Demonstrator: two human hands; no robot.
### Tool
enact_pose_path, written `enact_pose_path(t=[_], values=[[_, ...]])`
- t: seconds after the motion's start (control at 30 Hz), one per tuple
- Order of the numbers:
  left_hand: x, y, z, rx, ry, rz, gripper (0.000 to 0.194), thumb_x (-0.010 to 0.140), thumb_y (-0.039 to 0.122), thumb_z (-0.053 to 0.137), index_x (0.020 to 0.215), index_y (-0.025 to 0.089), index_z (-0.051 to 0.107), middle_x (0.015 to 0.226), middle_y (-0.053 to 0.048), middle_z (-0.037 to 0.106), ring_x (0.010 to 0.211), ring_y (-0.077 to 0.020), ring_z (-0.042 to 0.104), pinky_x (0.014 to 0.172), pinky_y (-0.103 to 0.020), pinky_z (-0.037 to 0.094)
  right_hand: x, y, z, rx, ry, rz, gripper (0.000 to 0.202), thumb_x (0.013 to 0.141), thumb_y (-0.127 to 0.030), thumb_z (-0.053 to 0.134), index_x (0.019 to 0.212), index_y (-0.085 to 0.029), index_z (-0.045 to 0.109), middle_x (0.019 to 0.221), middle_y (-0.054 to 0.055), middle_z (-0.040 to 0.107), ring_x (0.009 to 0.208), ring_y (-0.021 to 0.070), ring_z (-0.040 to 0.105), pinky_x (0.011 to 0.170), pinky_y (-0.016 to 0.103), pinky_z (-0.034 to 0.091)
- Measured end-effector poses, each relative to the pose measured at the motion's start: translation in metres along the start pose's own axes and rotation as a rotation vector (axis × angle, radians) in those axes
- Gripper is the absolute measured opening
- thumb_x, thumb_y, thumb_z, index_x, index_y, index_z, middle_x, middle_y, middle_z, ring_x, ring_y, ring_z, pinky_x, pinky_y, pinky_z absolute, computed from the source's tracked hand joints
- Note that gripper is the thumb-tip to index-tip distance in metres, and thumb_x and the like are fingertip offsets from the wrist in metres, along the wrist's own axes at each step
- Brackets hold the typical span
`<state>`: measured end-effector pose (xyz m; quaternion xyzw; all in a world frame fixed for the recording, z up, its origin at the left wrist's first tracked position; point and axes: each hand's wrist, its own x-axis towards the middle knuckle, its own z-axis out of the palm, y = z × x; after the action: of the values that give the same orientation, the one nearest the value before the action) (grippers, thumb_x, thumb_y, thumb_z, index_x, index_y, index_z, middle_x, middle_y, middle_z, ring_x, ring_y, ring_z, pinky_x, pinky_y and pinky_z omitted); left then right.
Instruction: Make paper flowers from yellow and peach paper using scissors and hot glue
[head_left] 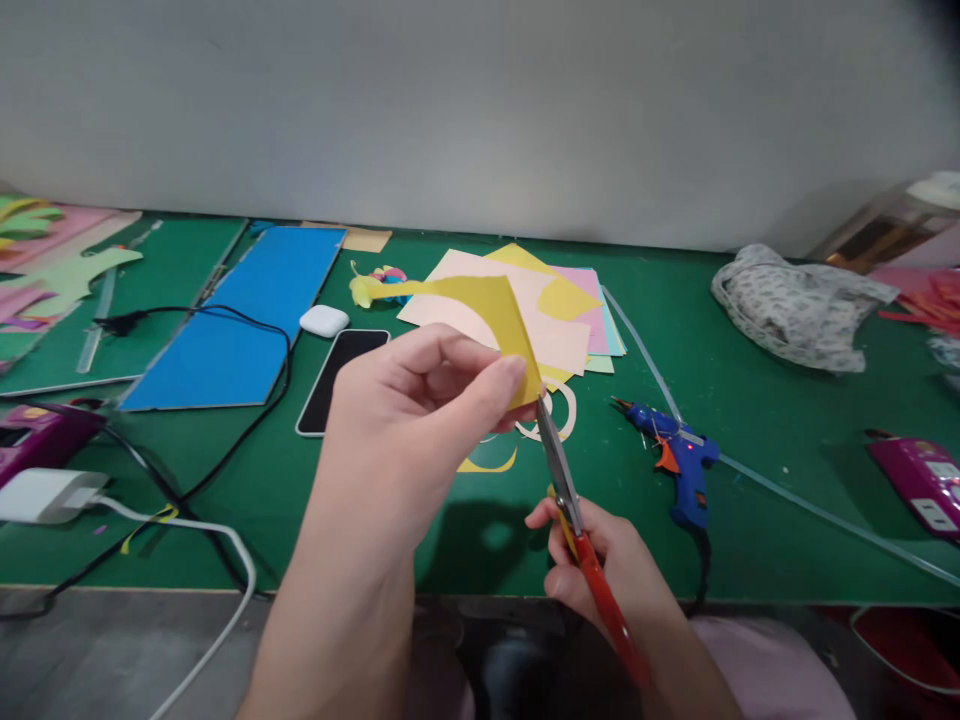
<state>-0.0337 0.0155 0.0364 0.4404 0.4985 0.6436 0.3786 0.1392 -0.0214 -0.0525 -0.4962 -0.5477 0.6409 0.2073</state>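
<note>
My left hand (420, 420) pinches a piece of yellow paper (510, 310) between thumb and fingers, held up above the green table. A curved edge is cut into the paper's left side. My right hand (600, 560) is closed around the red handle of a pair of scissors (559, 455). The blades point up, and their tips meet the paper's lower right corner. Behind the paper lies a stack of coloured sheets (457, 280), pale pink on top. Pale paper rings (568, 410) and a curved yellow offcut (491, 464) rest on the table below.
A blue glue gun (682, 460) with a clear glue stick lies to the right, near a patterned cloth bundle (795, 310). On the left are a phone (341, 380), a white earbud case (324, 320), a blue board (247, 310), cables and a white charger (49, 495).
</note>
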Motion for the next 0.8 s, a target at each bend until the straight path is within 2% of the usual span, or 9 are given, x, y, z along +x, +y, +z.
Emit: enact_pose_path(t=[0.2,0.4,0.6,0.8], values=[[-0.001,0.0008,-0.0001,-0.046,-0.03,-0.019,0.012,0.069,0.02,0.069,0.06,0.018,0.061,0.057,0.006,0.061,0.052,-0.0109,0.065,0.055,-0.02,0.059,0.0009,0.0016,-0.001,-0.018,-0.026,-0.002,0.029,0.061,-0.024,0.064,0.089,-0.018,0.057,0.055,-0.008,0.036,0.047,0.007,0.027,0.046,0.022,0.023],[-0.0013,0.0003,-0.0003,-0.054,-0.036,-0.019,0.011,0.069,0.02,0.069,0.061,0.018,0.062,0.057,0.006,0.061,0.053,-0.0107,0.065,0.056,-0.021,0.059,0.0008,-0.0009,0.0014,0.017,-0.003,0.004,0.03,0.061,-0.029,0.066,0.087,-0.018,0.056,0.055,-0.008,0.036,0.047,0.0066,0.027,0.045,0.022,0.023],[-0.0005,-0.0002,0.0001,-0.022,-0.006,-0.003,0.012,0.068,0.018,0.068,0.059,0.018,0.06,0.055,0.005,0.059,0.051,-0.0122,0.064,0.055,-0.024,0.059,-0.0007,-0.0071,0.0042,-0.036,0.045,0.058,0.03,0.059,-0.032,0.068,0.082,-0.018,0.055,0.053,-0.009,0.035,0.047,0.0068,0.027,0.046,0.022,0.023],[-0.0005,0.0009,0.0014,0.001,0.007,-0.007,0.012,0.067,0.017,0.067,0.058,0.018,0.06,0.055,0.005,0.058,0.05,-0.0117,0.063,0.054,-0.024,0.059,0.0005,-0.0063,0.0038,-0.013,0.027,0.052,0.031,0.059,-0.034,0.069,0.082,-0.018,0.055,0.053,-0.008,0.036,0.047,0.0064,0.027,0.046,0.021,0.023]])
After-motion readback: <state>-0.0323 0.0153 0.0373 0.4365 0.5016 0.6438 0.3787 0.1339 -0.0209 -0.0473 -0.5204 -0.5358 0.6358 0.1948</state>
